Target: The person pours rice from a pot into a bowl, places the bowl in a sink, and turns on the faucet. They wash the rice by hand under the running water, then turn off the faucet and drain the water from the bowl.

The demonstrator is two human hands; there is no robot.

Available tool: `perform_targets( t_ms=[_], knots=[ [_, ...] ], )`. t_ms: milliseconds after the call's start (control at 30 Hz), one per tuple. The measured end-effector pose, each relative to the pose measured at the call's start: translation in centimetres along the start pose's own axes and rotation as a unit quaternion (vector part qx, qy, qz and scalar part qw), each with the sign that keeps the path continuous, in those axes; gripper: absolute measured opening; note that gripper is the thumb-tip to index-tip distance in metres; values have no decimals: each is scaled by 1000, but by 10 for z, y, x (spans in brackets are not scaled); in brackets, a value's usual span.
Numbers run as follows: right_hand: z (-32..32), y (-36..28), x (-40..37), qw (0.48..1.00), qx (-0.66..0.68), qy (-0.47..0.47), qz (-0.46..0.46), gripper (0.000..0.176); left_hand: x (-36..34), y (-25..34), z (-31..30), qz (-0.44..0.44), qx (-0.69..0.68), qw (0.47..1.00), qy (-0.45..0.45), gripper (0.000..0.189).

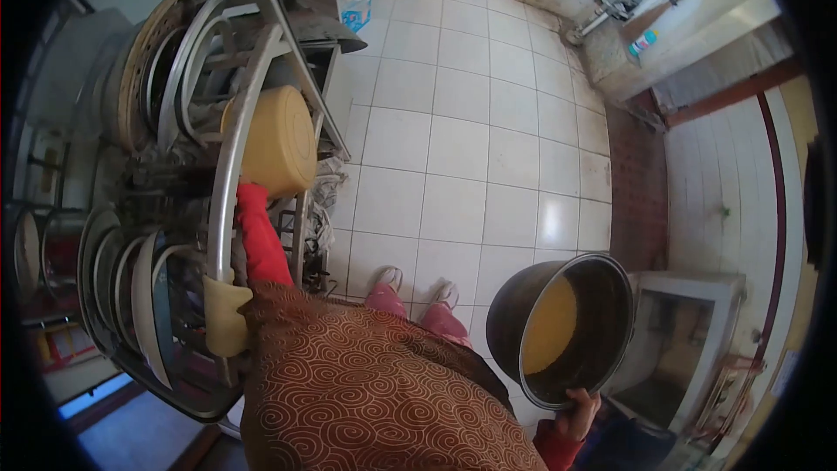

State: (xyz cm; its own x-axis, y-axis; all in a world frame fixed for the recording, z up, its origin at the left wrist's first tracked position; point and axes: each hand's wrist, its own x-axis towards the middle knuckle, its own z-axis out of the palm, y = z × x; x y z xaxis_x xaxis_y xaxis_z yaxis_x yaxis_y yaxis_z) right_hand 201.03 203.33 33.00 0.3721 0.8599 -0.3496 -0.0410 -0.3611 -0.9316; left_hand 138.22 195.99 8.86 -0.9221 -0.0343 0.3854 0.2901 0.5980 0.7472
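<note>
My right hand (578, 412) grips the rim of a deep dark metal pot (504, 310), thumb over the edge. The pot is tilted, and a layer of yellow grain (551, 327) covers its bottom. On the left, my red left sleeve (261, 231) reaches up to a yellow plastic tub (283, 144) on the metal dish rack (228, 166). The tub lies on its side with its base facing right. My left hand is hidden at the tub's lower edge, so its fingers do not show.
Several plates (144, 305) stand upright in the rack's lower part, and a woven basket (144, 74) is behind its upper part. A white-framed cabinet (697, 288) stands right of the pot. White floor tiles (458, 139) stretch ahead of my feet. A bottle (643, 42) sits on a ledge.
</note>
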Motion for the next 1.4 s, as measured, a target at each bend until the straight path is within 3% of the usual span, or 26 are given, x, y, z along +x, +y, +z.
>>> perform_targets(
  t_ms=[67, 167, 267, 333, 367, 433, 567, 667, 833, 967, 1033, 1100, 1167, 1200, 1300, 1333, 1367, 1400],
  knots=[
    [21, -28, -15, 974, -213, -65, -45, 29, -2, 13, 0, 12, -19, 1000, -10, 24],
    [17, -25, -20, 983, -177, -36, -38, 28, -12, 48, 7, -86, -139, 986, 17, 28],
    [12, -15, -18, 999, -2, 46, 30, 41, -45, 82, -16, 47, -3, 999, -15, 36],
    [-4, -3, -24, 979, -171, -4, -108, 25, -67, 89, -14, 87, 14, 995, -55, 40],
    [-12, -2, -21, 982, -169, 5, -80, 27, -82, 103, -17, 91, 16, 992, -86, 37],
    [-9, -16, -14, 998, 38, -14, 44, 32, -108, 123, -16, 144, 20, 981, -132, 36],
    [-41, -3, -6, 997, 43, 58, 38, 31, -163, 150, -6, 334, 13, 920, -204, 35],
    [-64, -9, 5, 997, 7, 78, 22, 30, -222, 202, -7, 472, -67, 836, -272, 34],
    [-180, 15, 49, 997, -40, 56, -29, 29, -352, 325, -15, 629, -227, 660, -344, 39],
    [-271, -13, 93, 986, 48, 158, 29, 30, -470, 415, -34, 677, -347, 495, -420, 41],
    [-321, -35, 118, 989, 3, 146, -38, 36, -528, 458, -46, 697, -394, 414, -433, 43],
    [-370, -69, 143, 993, -45, 69, -84, 42, -581, 494, -56, 710, -440, 334, -436, 44],
    [-448, -57, 175, 974, -146, 117, -126, 46, -631, 533, -67, 728, -467, 263, -428, 45],
    [-463, -77, 184, 974, -105, 123, -162, 48, -656, 553, -76, 738, -472, 234, -422, 46],
    [-513, -114, 215, 924, -222, 211, -227, 51, -735, 595, -88, 728, -525, 168, -407, 43],
    [-539, -127, 235, 884, -346, 254, -188, 51, -765, 610, -92, 717, -548, 152, -403, 42],
    [-559, -136, 251, 827, -413, 295, -241, 50, -790, 630, -99, 728, -545, 119, -398, 41],
    [-577, -145, 266, 807, -435, 302, -263, 48, -819, 642, -101, 709, -575, 106, -395, 40]
  ],
)
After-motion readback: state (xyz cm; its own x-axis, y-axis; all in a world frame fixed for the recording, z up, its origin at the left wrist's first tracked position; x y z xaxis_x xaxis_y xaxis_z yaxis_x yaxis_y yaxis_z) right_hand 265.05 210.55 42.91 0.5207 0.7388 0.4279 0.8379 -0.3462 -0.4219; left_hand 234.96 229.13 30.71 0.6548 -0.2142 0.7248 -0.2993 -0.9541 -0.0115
